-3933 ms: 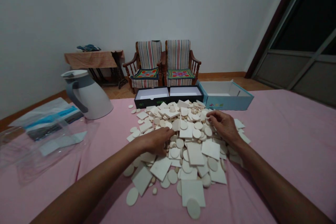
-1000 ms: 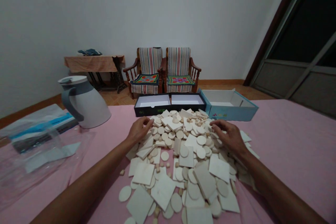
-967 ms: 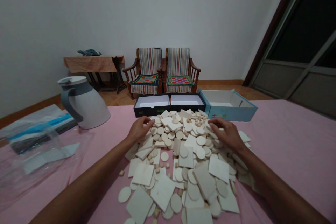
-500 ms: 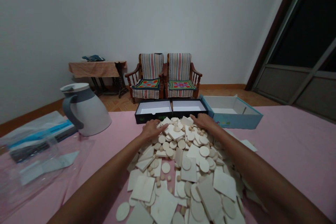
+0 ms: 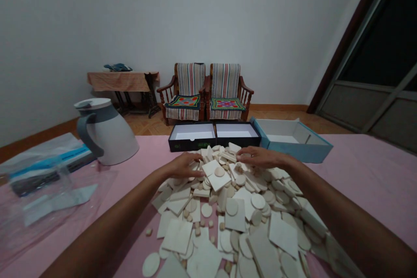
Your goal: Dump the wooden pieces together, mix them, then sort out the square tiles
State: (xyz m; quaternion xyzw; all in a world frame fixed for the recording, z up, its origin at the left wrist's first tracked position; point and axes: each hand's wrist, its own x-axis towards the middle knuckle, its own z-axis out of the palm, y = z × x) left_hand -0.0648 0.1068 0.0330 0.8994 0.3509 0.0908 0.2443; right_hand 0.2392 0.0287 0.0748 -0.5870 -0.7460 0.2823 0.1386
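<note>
A heap of pale wooden pieces (image 5: 234,215) spreads over the pink cloth: flat squares, round discs and small cubes. At the far left edge of the heap, my left hand (image 5: 186,166) touches pieces with thumb and fingers apart. A square piece (image 5: 216,175) with a round disc (image 5: 219,171) on top lies just right of its thumb. My right hand (image 5: 259,157) rests on the heap's far right side, its fingers pointing left and spread a little against the pieces. Some pieces are hidden under both hands.
Behind the heap stand two black boxes (image 5: 192,143) with white insides and a light blue box (image 5: 295,151). A white and grey jug (image 5: 114,139) is at the left, beside clear plastic packaging (image 5: 61,200). Two wooden armchairs (image 5: 228,104) stand beyond the table.
Both hands have drawn nearer from the far end of the heap. Pieces have shifted toward me, and the pile spreads wider at the right.
</note>
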